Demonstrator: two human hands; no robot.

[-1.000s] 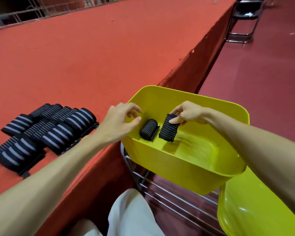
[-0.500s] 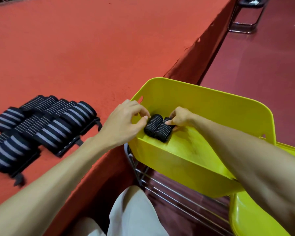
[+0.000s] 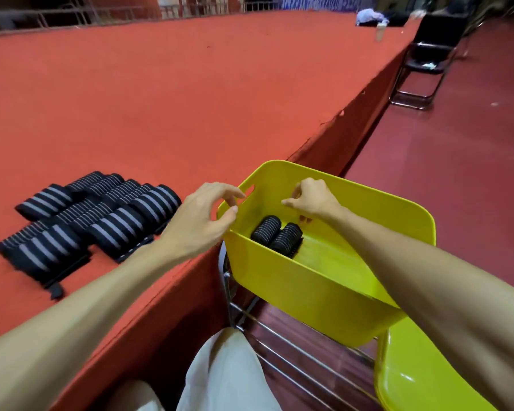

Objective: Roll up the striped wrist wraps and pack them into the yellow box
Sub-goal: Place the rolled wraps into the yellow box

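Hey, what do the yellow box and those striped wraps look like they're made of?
Yellow box: probably moulded plastic, smooth and glossy, judging by the sheen and cut-out handle. Striped wrist wraps: seemingly woven elastic fabric, matte, with ribbed black and grey stripes.

A forearm (image 3: 428, 280) hides the near corner of the yellow box (image 3: 279, 280); another yellow tub (image 3: 413, 381) runs off the bottom edge.

No text, brand or number can be read on the wraps (image 3: 116, 226) or the box (image 3: 279, 277). The blue panel (image 3: 315, 1) at the far wall is too blurred to read.
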